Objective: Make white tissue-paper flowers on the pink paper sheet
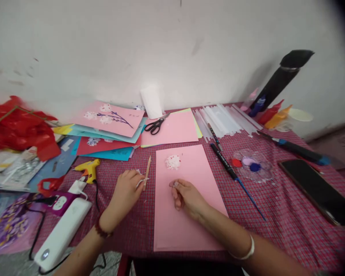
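— On the checked cloth (290, 237), front and centre: what to log?

— One pink sheet (186, 234), lying flat, upright in format. Near the top left, a white blossom mark (173, 162) flecked with red. Mostly bare elsewhere, save for the stretch hidden under the right hand (191, 197).

— State of that hand?

— Loosely closed, thumb drawn against forefinger, just below the blossom mark. Nothing visible in the pinch. Touching the paper or not: cannot tell.

— And the left hand (126, 191)?

— Off the sheet, over cloth to its left. Fingers curled, white scrap (143, 180) at the tips, right by a wooden stick (148, 166). Firmly gripped or merely clinging: cannot tell.

— Progress?

— Early, at a guess. Done: a single cluster. Lacking, measured against the pink card (115, 130) at the back: further clusters, purple branches, small writing.

— Paint within reach?

— Red, lilac and dark blue in a clear palette (264, 161), right of the sheet, beyond a black pen (222, 161). Untouched by either hand.
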`<state>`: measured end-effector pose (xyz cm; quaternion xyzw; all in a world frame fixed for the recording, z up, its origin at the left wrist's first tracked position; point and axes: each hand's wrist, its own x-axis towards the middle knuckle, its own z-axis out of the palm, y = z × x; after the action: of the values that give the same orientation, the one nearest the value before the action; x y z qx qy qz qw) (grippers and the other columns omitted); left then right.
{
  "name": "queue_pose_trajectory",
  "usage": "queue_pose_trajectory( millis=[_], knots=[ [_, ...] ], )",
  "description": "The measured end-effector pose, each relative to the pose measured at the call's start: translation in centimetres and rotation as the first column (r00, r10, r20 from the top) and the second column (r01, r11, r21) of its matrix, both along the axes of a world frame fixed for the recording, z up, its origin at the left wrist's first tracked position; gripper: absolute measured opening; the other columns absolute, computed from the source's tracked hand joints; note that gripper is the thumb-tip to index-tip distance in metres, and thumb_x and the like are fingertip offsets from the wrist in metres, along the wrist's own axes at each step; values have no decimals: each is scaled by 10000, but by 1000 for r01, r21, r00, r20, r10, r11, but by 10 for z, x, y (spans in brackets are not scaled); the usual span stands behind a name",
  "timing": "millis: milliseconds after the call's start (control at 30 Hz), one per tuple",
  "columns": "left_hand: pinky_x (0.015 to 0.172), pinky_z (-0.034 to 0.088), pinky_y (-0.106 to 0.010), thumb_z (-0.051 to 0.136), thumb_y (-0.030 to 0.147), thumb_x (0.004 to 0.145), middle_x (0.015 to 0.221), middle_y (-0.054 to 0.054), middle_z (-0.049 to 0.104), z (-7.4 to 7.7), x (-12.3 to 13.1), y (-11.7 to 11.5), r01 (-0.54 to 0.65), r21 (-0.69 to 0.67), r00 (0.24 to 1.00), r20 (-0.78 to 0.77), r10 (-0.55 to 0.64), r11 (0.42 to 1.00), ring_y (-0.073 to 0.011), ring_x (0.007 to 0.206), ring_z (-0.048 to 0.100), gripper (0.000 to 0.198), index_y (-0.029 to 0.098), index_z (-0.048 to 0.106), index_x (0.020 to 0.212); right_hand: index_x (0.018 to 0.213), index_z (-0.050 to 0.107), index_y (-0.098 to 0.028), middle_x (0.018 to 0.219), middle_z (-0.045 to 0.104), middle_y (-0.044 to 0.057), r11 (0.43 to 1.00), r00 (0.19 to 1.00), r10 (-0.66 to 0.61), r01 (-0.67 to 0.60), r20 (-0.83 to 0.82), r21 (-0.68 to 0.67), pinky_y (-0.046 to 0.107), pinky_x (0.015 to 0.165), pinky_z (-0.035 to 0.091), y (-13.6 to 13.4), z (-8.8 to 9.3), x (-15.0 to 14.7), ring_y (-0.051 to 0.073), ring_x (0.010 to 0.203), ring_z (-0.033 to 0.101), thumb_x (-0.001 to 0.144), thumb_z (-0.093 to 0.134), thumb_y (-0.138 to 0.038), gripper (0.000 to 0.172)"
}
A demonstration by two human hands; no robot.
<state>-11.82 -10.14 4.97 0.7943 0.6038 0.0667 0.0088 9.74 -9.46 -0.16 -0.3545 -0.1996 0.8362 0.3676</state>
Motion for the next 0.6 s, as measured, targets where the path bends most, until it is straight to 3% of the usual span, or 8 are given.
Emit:
queue_pose_trajectory(
  millis=[133, 300, 467, 600],
  knots=[
    [752, 394, -353, 521, 183, 851, 869, -66, 631, -10, 3, 21, -1, -88, 994, -107, -8, 996, -232, 863, 543, 143, 193, 663, 864, 821, 522, -166, 472, 561, -64, 999, 999, 42, -42, 16, 15, 187, 325, 342, -2, 2, -1, 73, 289, 447, 795, 595, -351, 201],
    [697, 388, -330, 460, 115, 829, 755, -54, 609, -5, 18, 31, 25, -81, 999, -34, -28, 996, -208, 753, 544, 161, 164, 580, 734, 858, 532, -157, 604, 651, 6, 998, 997, 62, -62, -35, 14, 267, 501, 481, -2, 3, 1, 117, 454, 602, 835, 556, -425, 270],
    [730, 397, -318, 460, 185, 887, 782, -28, 587, 5, 53, 21, 143, -34, 986, 94, -140, 989, -191, 778, 535, 153, 177, 547, 761, 912, 553, -142, 684, 674, 45, 997, 980, 74, -75, -183, -2, 319, 673, 485, -3, 3, -1, 146, 600, 657, 870, 487, -554, 419],
    [731, 407, -356, 468, 100, 863, 794, -55, 606, -10, 84, 4, 296, 33, 955, 4, -297, 955, -224, 781, 537, 153, 166, 593, 805, 822, 556, -161, 655, 627, -1, 997, 987, -66, 70, -148, 23, 276, 641, 446, -1, -1, -8, 126, 592, 599, 825, 558, -564, 403]
  ],
)
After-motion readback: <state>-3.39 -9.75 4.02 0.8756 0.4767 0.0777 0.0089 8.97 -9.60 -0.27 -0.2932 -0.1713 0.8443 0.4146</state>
